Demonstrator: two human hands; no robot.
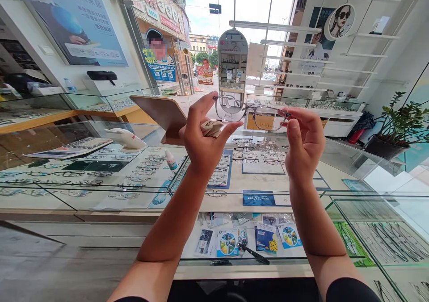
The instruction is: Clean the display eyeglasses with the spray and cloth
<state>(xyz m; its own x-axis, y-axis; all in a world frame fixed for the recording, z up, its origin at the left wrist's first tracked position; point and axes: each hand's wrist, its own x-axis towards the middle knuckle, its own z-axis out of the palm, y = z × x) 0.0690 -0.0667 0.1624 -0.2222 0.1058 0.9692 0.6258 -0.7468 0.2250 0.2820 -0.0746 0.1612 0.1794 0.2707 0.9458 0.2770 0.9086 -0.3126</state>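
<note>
A pair of thin-framed eyeglasses [250,110] is held up above the glass counter, between both hands. My left hand [205,136] pinches the left end of the frame near the hinge, and a crumpled beige cloth [212,128] is tucked in its palm. At the other end, my right hand [304,143] grips the frame's right hinge between thumb and fingers. Through the clear lenses the shop beyond shows. Just behind my left hand stands a tilted tabletop mirror [162,114], its back towards me.
Rows of eyeglasses lie in the glass display case [140,199]. On top are a white device [125,139], a small bottle [171,160] and a magazine [75,148]. A pen [254,253] and leaflets lie nearer. A potted plant [398,123] stands right.
</note>
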